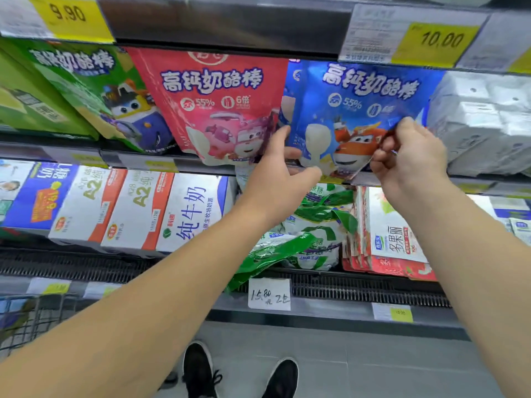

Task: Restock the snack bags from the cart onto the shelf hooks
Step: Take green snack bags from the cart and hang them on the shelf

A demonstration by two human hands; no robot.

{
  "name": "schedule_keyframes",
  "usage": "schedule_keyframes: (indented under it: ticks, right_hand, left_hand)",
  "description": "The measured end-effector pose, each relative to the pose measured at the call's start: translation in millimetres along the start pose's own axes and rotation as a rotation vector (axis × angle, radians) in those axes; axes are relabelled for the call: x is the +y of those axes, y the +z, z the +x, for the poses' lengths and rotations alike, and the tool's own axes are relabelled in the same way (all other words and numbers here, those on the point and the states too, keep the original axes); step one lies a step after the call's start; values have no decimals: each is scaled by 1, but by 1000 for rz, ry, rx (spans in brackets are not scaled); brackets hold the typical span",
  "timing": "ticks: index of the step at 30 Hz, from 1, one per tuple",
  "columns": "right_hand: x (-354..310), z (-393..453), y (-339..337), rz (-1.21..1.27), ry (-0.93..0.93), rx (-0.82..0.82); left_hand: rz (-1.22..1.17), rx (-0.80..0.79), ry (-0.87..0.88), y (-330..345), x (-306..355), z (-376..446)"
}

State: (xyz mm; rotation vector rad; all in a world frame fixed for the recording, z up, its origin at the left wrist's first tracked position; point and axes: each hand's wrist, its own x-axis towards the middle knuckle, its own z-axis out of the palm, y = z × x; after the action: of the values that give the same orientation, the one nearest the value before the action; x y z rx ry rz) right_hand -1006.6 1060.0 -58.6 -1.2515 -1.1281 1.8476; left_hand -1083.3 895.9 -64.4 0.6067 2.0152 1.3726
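A blue snack bag (pixel 356 107) with a cartoon plane hangs in the upper shelf row, right of a red bag (pixel 212 104) of the same kind and a green one (pixel 94 87). My right hand (pixel 411 159) pinches the blue bag's lower right corner. My left hand (pixel 284 173) holds the blue bag's lower left edge, thumb under the bottom and fingers reaching up between the red and blue bags. The hooks themselves are hidden behind the bags.
White packs (pixel 485 122) sit right of the blue bag. Below are milk cartons (pixel 143 208), green pouches (pixel 304 234) and red-white packs (pixel 393 239). Yellow price tags (pixel 439 41) line the shelf rail above. A wire cart (pixel 31 320) stands at lower left.
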Motion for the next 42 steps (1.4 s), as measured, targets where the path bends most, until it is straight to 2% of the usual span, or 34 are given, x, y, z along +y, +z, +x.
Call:
schedule_keyframes:
  ticks: [3, 10, 15, 18, 22, 28, 32, 34, 36, 39, 42]
  right_hand:
    - [-4, 5, -12, 8, 17, -18]
    - [-8, 8, -24, -33, -4, -97]
    - [-4, 0, -10, -25, -43, -244]
    - [-4, -5, 2, -47, -70, -240]
    - [2, -2, 4, -99, -91, -141]
    - [4, -9, -1, -76, -114, -116]
    - [8, -17, -1, -110, -149, -76]
    - [16, -22, -1, -160, -189, -47]
    - [25, -28, -5, -329, -286, -65]
    - [41, -38, -4, -645, -421, -167]
    - [53, -44, 1, -848, -518, -242]
  left_hand:
    - [-1, -9, -8, 9, 6, 6]
    - [-193, -42, -116, 16, 18, 22]
    - [-279, 135, -61, 12, 7, 15]
    - [-268, 169, -19, 6, 2, 19]
    - [-191, 164, 5, 8, 4, 12]
    - [-74, 201, -8, 5, -11, -9]
    - [112, 506, 107, -19, -31, -35]
    - [238, 605, 146, -37, -48, -36]
    - [348, 568, 159, -48, -63, -27]
    - [522, 432, 201, -63, -77, -12]
    - [633, 372, 240, -74, -80, -3]
